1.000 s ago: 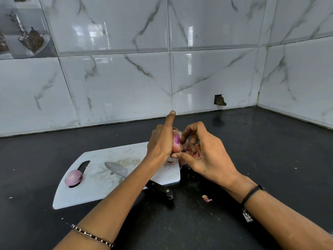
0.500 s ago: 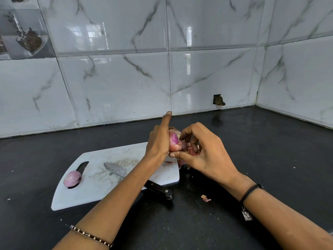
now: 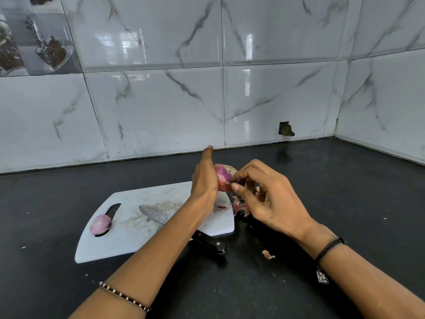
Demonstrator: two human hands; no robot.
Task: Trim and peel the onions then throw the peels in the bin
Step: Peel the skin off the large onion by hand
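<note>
Directions: clock face laid on the counter, 12 toward the back wall.

- Left hand (image 3: pixel 203 180): raised above the 1 o'clock corner of the white cutting board (image 3: pixel 119 245). Its fingers are wrapped round the held onion (image 3: pixel 221 174), with 1 finger standing straight toward 12. The grip is closed and firm.
- Held onion: off the board, between the 2 hands. The purple flesh is bare on the upper face, with a pale trimmed end on top.
- Right hand (image 3: pixel 271 199): at 3 o'clock of the held onion, fingers bent. The thumb and a fingertip pinch a flap of skin at the onion's lower side. Pink scraps show among the curled fingers; it cannot be told whether they are gripped.
- Second onion (image 3: pixel 100 224): at the board's 9 o'clock end, resting over the handle slot. It is smooth, and nothing touches it.
- Knife (image 3: pixel 153 212): lies flat on the board with its tip toward 10. The black handle overhangs the near edge toward 4, and the left forearm crosses above it.
- Loose peels (image 3: pixel 240 207): heaped on the black counter (image 3: pixel 345 192), just beside the board's 3 o'clock edge and under the right hand.
- 1 peel scrap (image 3: pixel 268 254): on the counter at 5 o'clock of the board, apart from the heap.
- 1 sliver (image 3: pixel 222 206): on the board near its right edge.
</note>
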